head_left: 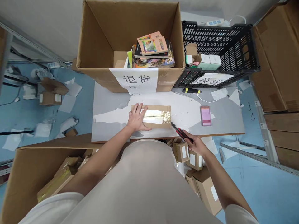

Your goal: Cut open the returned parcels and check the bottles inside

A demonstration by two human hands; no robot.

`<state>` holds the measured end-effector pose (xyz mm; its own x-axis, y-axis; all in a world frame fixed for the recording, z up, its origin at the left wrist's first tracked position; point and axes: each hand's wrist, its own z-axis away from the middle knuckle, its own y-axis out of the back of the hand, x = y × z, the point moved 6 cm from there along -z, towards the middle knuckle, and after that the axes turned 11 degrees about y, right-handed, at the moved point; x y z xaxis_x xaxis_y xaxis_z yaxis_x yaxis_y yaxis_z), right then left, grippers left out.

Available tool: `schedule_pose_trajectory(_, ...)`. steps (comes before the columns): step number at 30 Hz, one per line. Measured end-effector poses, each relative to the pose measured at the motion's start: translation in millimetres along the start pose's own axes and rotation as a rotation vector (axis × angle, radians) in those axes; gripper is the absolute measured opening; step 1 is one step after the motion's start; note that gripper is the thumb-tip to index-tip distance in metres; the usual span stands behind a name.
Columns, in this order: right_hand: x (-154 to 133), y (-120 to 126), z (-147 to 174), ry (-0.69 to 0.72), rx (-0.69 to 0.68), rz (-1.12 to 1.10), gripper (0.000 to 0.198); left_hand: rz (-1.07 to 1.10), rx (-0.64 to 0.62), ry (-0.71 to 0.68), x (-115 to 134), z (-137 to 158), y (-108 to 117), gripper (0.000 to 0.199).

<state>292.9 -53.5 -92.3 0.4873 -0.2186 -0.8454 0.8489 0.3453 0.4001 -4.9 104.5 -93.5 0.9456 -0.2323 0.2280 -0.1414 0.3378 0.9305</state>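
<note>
left hand (136, 119): flat, fingers spread, pressing left end of parcel (155, 117) | parcel: taped, flat on table (112, 102), near front edge | right hand (196, 143): clenched round knife (181, 132), tip just beside parcel's right front corner | behind: box (98, 40) with books (154, 51), crate (233, 40) | right: phone (206, 115)
</note>
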Motion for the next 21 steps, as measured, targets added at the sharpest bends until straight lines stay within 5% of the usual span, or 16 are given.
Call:
schedule_pose_trajectory(3,10,9,13,-0.043,0.028,-0.041,0.058,0.002,-0.003,0.001,0,0,0,0.122)
schedule_pose_trajectory(7,17,17,18,-0.09,0.329,-0.216,0.074,0.038,0.039,0.082,3,4,-1,0.121)
schedule_pose_trajectory(10,3,-15,-13,-0.037,0.442,-0.443,0.069,0.126,0.134,0.329,0,11,1,0.121)
schedule_pose_trajectory(13,-22,-62,-63,0.018,0.4,-0.578,0.056,0.24,0.154,0.502,-6,23,-2,0.113)
schedule_pose_trajectory(16,-43,-89,-101,0.041,0.335,-0.603,0.051,0.329,0.087,0.433,-10,38,-11,0.091)
schedule_pose_trajectory(21,-43,-69,-119,0.049,0.409,-0.51,0.05,0.539,0.04,0.228,-10,71,-34,0.066)
